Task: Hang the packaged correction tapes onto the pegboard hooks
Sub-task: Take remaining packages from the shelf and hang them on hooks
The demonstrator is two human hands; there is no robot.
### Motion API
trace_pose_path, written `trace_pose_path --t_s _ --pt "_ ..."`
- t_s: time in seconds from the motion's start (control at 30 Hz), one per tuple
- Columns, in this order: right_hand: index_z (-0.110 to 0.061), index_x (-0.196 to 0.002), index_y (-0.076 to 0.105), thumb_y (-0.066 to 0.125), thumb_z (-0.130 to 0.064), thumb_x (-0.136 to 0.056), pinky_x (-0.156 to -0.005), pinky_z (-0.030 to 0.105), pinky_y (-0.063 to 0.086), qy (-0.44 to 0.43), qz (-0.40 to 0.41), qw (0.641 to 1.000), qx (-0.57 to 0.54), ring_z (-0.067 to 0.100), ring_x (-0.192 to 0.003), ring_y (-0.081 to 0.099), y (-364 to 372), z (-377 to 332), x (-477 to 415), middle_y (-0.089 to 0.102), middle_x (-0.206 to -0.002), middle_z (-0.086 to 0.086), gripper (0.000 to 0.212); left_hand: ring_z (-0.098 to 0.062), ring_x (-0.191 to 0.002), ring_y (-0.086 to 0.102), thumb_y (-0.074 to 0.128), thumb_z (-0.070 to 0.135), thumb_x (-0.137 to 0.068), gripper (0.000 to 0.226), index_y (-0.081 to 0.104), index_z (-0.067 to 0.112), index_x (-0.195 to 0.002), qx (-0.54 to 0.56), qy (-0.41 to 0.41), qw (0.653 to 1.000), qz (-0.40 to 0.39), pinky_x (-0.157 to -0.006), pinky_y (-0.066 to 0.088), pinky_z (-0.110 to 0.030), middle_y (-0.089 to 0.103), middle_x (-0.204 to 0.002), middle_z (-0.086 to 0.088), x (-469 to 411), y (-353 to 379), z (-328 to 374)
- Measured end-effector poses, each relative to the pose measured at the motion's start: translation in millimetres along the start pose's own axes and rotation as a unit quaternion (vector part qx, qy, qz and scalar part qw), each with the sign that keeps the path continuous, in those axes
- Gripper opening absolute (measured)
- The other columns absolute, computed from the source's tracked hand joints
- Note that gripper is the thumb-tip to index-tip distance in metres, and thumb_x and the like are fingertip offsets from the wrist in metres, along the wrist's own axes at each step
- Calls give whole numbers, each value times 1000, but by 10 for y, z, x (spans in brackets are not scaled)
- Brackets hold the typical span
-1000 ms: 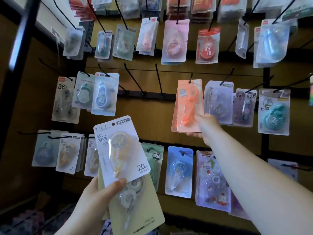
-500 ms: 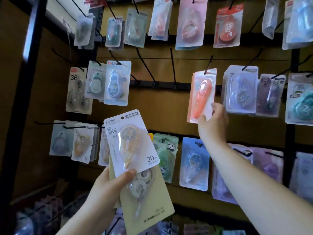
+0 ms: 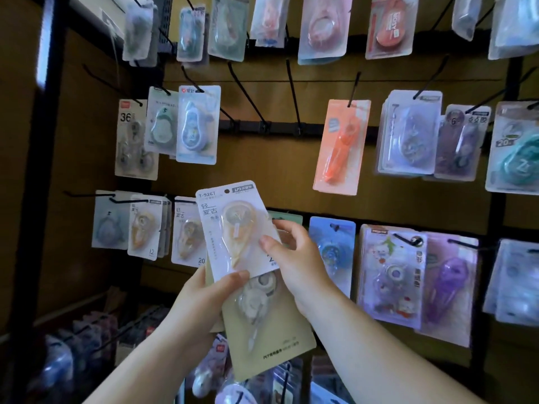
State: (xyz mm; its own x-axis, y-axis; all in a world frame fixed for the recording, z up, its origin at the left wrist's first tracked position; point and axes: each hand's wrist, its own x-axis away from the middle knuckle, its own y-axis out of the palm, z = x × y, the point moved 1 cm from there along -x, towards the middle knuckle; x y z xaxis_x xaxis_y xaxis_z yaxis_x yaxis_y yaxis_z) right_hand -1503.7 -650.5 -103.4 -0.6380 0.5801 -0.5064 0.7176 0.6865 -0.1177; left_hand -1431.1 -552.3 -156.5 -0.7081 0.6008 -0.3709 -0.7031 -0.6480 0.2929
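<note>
Pinching white pkg (image 3: 230, 228) w/ R grip (image 3: 294, 258), L grip (image 3: 201, 304) clamped on it + beige pkg (image 3: 274, 333).

The brown pegboard (image 3: 262, 176) carries black hooks (image 3: 292, 94), most hung with packaged correction tapes (image 3: 198, 126), one orange pack (image 3: 339, 147) among them.

Top-row packs (image 3: 322, 27) are cropped by the upper edge, a teal pack (image 3: 516, 150) by the right, while the white card (image 3: 233, 228) hides the top of the beige card (image 3: 277, 339).
</note>
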Motion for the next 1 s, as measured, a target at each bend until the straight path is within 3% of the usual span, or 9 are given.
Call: trace_pose_path --t_s 0.13,0.4,0.5,0.57,0.63,0.77,0.83,0.9,1.0 --pt "-22 -123 53 54 -14 -90 -70 7 45 -26 4 1000 9 4 -101 53 17 -7 57 53 -114 -8 34 -27 -72 68 56 15 -86 15 60 23 -98 9 -2 1000 6 -62 52 -35 73 -82 -6 44 18 19" --pt "-27 -130 46 51 -19 -92 -96 36 50 15 -67 997 -29 18 -107 61 15 -63 80 57 -123 -5 39 -26 -73 70 57 10 -85 22 57 18 -106 10 -3 1000 -11 -62 53 -35 73 -89 -10 101 -1 83" --pt "-29 -120 52 48 -15 -93 -90 34 51 23 -90 995 -43 16 -98 62 -11 -104 86 60 -112 -4 30 -23 -68 71 57 11 -85 24 56 16 -108 8 -3 1000 -25 -54 54 -31 74 -84 -9 120 16 79" --pt "-26 -96 56 50 -15 -92 -82 30 50 25 -66 997 -38 15 -87 61 -15 -104 81 62 -104 0 13 -22 -66 71 58 13 -84 23 57 16 -107 9 0 1000 -28 -52 53 -30 74 -81 -7 134 35 79" --pt "-27 -81 52 51 -17 -91 -79 32 49 26 -31 999 -35 17 -84 59 -5 -88 76 61 -92 1 14 -23 -70 72 64 19 -76 31 59 17 -107 10 5 999 -35 -60 54 -34 75 -84 -7 147 57 87" --pt "-19 -96 52 50 -18 -92 -74 23 46 21 13 997 -72 17 -88 57 -13 -53 58 57 -85 -5 5 -25 -76 73 81 17 -59 52 59 16 -106 4 13 998 -54 -65 56 -36 76 -89 -9 180 91 108" --pt "-16 -104 52 50 -17 -92 -75 24 47 24 14 996 -80 15 -85 58 -21 -34 48 59 -86 -3 12 -31 -83 72 75 16 -55 58 57 14 -111 -2 8 999 -54 -73 56 -43 74 -94 -12 176 64 92" --pt "-15 -99 54 50 -15 -92 -72 24 46 24 19 994 -102 12 -77 57 -25 -39 49 60 -82 -4 8 -33 -87 70 74 16 -54 63 55 13 -114 -4 4 998 -56 -78 54 -47 73 -98 -14 176 35 81" --pt "-20 -82 54 50 -12 -92 -68 22 45 15 47 991 -127 11 -72 56 -49 -56 27 60 -78 -4 13 -30 -83 72 78 16 -55 63 54 12 -113 -5 7 998 -55 -70 56 -42 74 -95 -13 186 16 82"
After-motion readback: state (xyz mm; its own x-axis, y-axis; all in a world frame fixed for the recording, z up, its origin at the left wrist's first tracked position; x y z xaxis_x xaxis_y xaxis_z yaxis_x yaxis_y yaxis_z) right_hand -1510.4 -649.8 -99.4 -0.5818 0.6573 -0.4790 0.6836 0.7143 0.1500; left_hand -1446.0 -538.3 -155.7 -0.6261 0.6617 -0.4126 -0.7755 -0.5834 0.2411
